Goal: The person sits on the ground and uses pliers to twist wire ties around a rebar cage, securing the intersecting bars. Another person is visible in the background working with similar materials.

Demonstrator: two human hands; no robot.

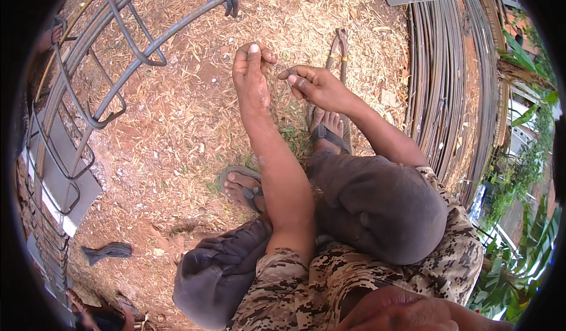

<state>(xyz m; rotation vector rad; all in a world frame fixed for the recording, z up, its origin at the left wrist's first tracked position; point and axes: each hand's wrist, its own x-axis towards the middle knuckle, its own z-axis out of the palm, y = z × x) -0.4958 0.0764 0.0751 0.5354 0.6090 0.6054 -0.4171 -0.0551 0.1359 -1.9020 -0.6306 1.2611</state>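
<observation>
Above the straw-strewn ground (177,124), left hand (252,74) and right hand (312,86) nearly meet, fingertips pinched, seemingly on thin tie wire too fine to confirm, likely light, springy, best held near its ends

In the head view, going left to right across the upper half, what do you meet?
Bent rebar cage → left hand → right hand → pliers on the ground → bundle of straight steel rods → green plants.

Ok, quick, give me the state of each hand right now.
Left hand: raised, fingers curled, fingertips pinched; whether it holds anything cannot be told.
Right hand: fingers pinched together towards the left hand; anything between them is too small to tell.
</observation>
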